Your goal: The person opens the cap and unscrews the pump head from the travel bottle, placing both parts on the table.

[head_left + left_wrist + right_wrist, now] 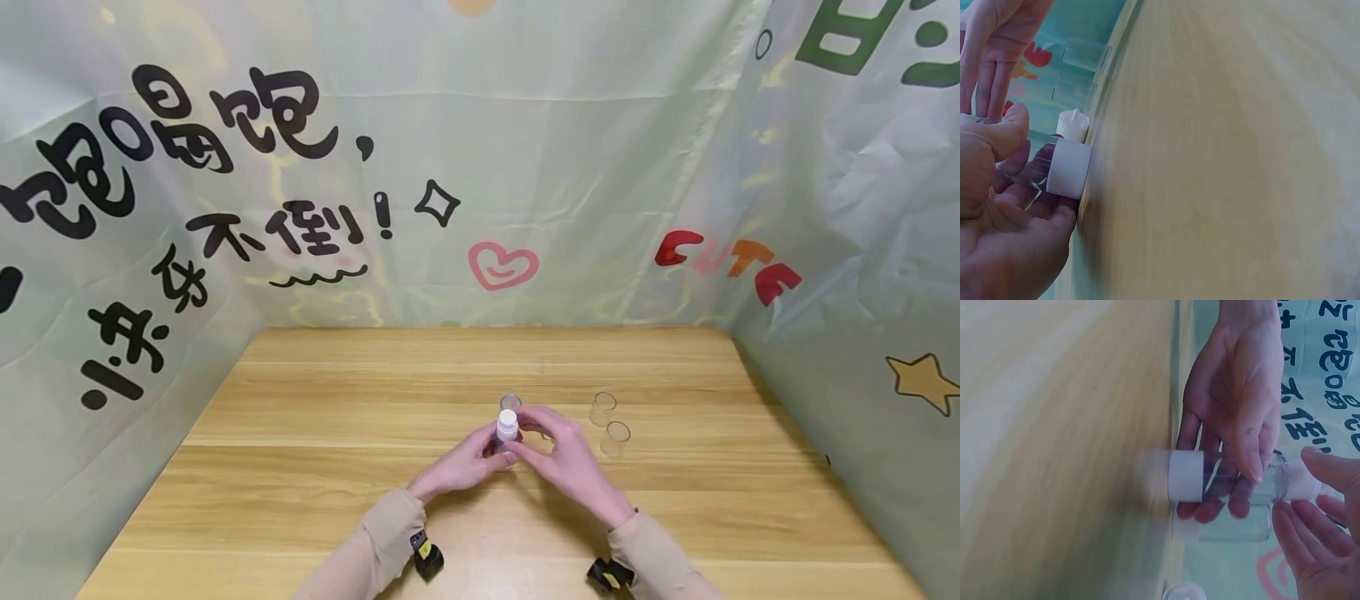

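A small clear bottle (1266, 481) with a white band round its foot (1185, 476) and a white top (1300, 479) stands upright between the hands. My left hand (465, 462) grips its clear body, fingers behind and thumb in front. My right hand (566, 458) has thumb and fingers on opposite sides of the white top, pinching it. In the left wrist view the foot (1069, 169) is right at the tabletop. The bottle's lower part is partly hidden by the hands in the head view.
Two clear cups (615, 439) (603, 408) stand to the right on the wooden table (337, 392). Another clear container (511, 401) is just behind the bottle. A white cap with a small spout (1073, 126) sits near it. Printed cloth hangs around the table.
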Demonstrator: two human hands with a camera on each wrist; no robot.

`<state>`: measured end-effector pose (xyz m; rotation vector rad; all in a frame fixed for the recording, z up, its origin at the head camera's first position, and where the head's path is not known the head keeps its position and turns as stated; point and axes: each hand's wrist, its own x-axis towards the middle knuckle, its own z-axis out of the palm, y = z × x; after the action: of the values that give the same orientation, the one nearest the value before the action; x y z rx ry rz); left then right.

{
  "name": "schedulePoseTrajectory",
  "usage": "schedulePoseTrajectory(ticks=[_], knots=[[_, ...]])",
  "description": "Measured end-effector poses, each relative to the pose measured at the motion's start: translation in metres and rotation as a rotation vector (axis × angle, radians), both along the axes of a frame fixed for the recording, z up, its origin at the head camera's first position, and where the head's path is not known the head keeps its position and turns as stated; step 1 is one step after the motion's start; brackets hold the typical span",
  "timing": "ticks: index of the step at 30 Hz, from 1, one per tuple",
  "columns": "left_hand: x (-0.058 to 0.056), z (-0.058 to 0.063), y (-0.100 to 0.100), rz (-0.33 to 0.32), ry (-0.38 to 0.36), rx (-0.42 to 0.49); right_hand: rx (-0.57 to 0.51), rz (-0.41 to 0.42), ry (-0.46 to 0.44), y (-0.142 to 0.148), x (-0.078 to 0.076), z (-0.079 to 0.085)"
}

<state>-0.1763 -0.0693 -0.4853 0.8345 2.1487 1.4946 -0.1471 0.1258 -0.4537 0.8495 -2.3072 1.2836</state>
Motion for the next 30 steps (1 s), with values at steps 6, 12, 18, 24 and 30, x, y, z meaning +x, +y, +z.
schedulePoseTrajectory(ticks=[6,12,18,24,30], knots=[[-0.0012,-0.0006,0.0002,-0.017,0.013,0.009,-0.068,-0.02,-0.013,-0.0077,-0.004,-0.0012],[-0.0006,0.0002,0.002,-0.009,0.013,0.0,-0.102,-0.031,-0.034,-0.0104,-0.0051,0.0003],[0.0,0.0015,0.002,0.004,0.013,-0.012,-0.122,-0.03,-0.066,-0.0104,-0.0052,0.0021],[0.0006,0.0018,0.0019,0.004,0.004,-0.014,-0.13,-0.027,-0.065,-0.0089,-0.0062,-0.0002],[0.0012,0.0018,0.0019,0.012,0.002,-0.014,-0.138,-0.03,-0.084,-0.0091,-0.0062,0.0011]])
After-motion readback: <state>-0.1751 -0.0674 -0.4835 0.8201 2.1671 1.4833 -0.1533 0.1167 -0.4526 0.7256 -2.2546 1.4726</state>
